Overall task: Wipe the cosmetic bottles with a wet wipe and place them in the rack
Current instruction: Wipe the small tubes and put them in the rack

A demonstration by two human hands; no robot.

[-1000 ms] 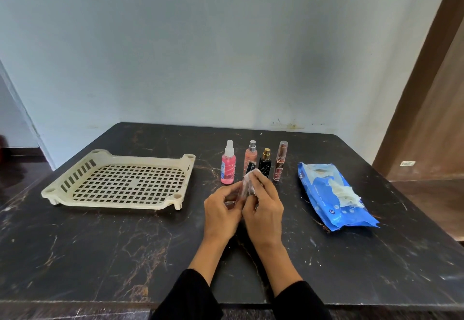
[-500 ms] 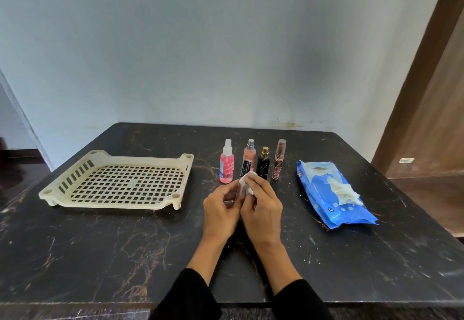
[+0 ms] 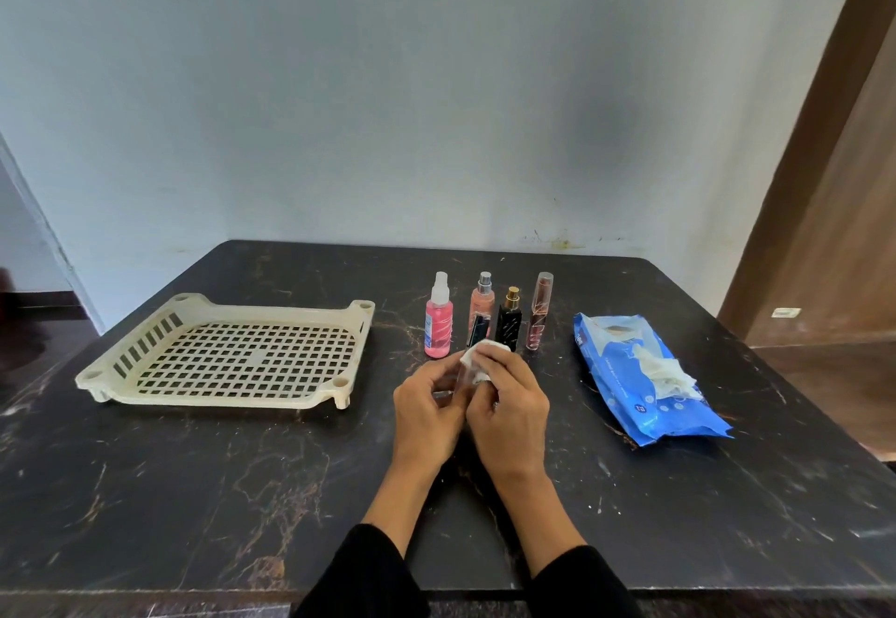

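My left hand [image 3: 426, 411] grips a small clear bottle [image 3: 464, 375] over the middle of the table. Pressed against its top is a white wet wipe [image 3: 485, 359], which my right hand [image 3: 509, 404] holds; most of the bottle is hidden by my fingers. Behind my hands stands a row of bottles: a pink spray bottle [image 3: 439, 319], a peach one [image 3: 481, 309], a black one with a gold cap [image 3: 509, 322] and a slim reddish tube [image 3: 539, 312]. The cream rack [image 3: 111, 385] lies at the left with nothing in it.
A blue pack of wet wipes [image 3: 630, 365] lies at the right with a wipe sticking out of its opening. The dark marble table [image 3: 194, 496] ends at a wall behind and a wooden door frame [image 3: 824, 181] on the right.
My hands have stayed together at the same spot. The wipe has shifted slightly around the top of the small bottle.
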